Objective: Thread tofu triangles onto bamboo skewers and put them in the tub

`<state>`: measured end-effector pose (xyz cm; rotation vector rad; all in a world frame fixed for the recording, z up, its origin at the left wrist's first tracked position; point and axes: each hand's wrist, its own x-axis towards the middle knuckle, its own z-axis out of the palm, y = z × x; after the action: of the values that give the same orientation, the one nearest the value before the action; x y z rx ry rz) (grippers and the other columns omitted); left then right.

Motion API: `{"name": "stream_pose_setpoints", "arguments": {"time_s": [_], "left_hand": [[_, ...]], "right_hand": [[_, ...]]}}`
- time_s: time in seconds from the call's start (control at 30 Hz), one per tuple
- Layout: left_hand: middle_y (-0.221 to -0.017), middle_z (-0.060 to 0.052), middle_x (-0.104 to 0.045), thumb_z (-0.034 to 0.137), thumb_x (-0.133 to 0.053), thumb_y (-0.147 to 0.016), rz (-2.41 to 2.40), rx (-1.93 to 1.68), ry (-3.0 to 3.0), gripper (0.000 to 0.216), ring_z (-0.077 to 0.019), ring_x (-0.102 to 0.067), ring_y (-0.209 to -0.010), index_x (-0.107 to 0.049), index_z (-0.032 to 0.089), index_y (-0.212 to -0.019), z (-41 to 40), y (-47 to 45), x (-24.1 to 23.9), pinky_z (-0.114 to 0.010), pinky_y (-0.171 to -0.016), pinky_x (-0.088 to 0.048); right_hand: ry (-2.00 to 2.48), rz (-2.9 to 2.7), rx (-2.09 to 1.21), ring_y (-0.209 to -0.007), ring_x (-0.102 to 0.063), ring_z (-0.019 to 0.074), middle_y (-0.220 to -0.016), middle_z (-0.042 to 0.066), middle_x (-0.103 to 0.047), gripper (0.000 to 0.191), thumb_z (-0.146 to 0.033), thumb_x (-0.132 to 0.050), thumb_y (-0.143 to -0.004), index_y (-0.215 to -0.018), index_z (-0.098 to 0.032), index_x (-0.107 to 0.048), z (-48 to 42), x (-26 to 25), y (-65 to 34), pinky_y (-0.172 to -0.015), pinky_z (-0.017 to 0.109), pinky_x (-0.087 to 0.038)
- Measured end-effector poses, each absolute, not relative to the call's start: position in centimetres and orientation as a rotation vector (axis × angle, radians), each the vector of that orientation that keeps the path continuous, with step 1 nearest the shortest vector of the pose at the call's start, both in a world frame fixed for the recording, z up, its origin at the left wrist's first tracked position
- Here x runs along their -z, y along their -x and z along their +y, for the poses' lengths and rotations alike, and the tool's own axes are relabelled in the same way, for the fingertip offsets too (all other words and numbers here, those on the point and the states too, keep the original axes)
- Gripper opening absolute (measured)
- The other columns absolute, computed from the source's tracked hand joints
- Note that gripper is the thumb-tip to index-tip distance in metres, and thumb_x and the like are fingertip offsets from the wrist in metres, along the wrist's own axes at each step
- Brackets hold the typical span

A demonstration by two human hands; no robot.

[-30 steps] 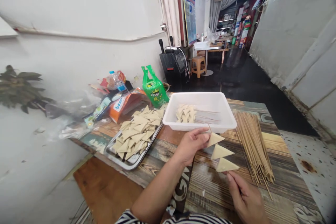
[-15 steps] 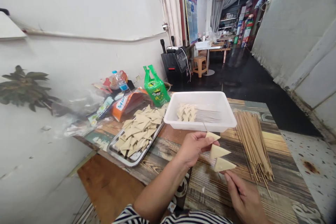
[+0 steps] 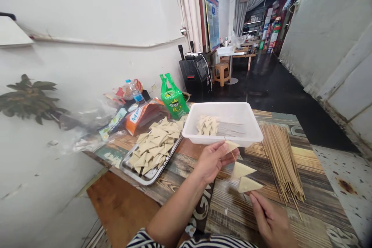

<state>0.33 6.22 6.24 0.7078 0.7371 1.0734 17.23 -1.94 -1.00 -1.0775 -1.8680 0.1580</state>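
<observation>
My left hand (image 3: 213,159) pinches a pale triangular tofu piece (image 3: 231,146) near the top of a thin wooden skewer (image 3: 233,156). Two more triangles, a middle piece (image 3: 243,170) and a lower piece (image 3: 249,185), sit on the same skewer below it. My right hand (image 3: 269,215) grips the skewer's lower end, just under the lowest triangle. Beyond my hands stands a white plastic tub (image 3: 192,138) with filled skewers (image 3: 207,125) lying in it. Left of my arm, a metal tray (image 3: 149,181) carries a heap of loose triangles (image 3: 158,143).
A bundle of bare skewers (image 3: 283,162) lies on the wooden table (image 3: 229,209) to the right. Behind the tray are a green bag (image 3: 174,102), an orange packet (image 3: 139,118) and a water bottle (image 3: 135,92). A black speaker (image 3: 195,73) stands past the table.
My left hand has slid the top triangle slightly up the skewer, widening the gap to the middle one. My right hand has stayed nearly in place.
</observation>
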Motion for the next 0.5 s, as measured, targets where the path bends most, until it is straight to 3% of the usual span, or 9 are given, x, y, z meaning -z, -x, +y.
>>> {"name": "stream_pose_setpoints", "arguments": {"time_s": [0.1,0.3,0.5], "left_hand": [[-0.095,-0.015,-0.064,0.033,-0.067,-0.067,0.76,-0.957,-0.725,0.041,-0.0201,-0.06,-0.084,-0.06,0.01,-0.101,5.0,-1.3,-5.3,-0.03,-0.072,-0.046],[-0.078,-0.01,-0.065,0.03,-0.069,-0.065,0.838,-0.925,-0.752,0.028,-0.0141,-0.058,-0.066,-0.066,0.006,-0.079,3.0,-3.0,-5.3,-0.025,-0.064,-0.044],[-0.072,-0.01,-0.064,0.029,-0.069,-0.065,0.809,-0.945,-0.719,0.026,-0.0139,-0.058,-0.06,-0.065,0.005,-0.074,3.0,-2.7,-6.4,-0.025,-0.057,-0.043]], "right_hand": [[1.101,-1.855,-0.195,-0.061,-0.066,0.0139,-0.076,0.006,-0.07,0.019,-0.02,-0.042,-0.087,-0.095,-0.016,-0.058,-2.0,0.6,-17.1,-0.055,0.019,-0.052],[1.087,-1.852,-0.21,-0.063,-0.067,0.0145,-0.08,0.007,-0.07,0.019,-0.02,-0.043,-0.086,-0.098,-0.016,-0.058,-2.0,0.8,-17.1,-0.056,0.02,-0.052],[1.049,-1.854,-0.176,-0.061,-0.066,0.0135,-0.076,0.006,-0.07,0.018,-0.019,-0.044,-0.086,-0.097,-0.015,-0.057,-2.0,0.7,-17.1,-0.056,0.019,-0.052]]}}
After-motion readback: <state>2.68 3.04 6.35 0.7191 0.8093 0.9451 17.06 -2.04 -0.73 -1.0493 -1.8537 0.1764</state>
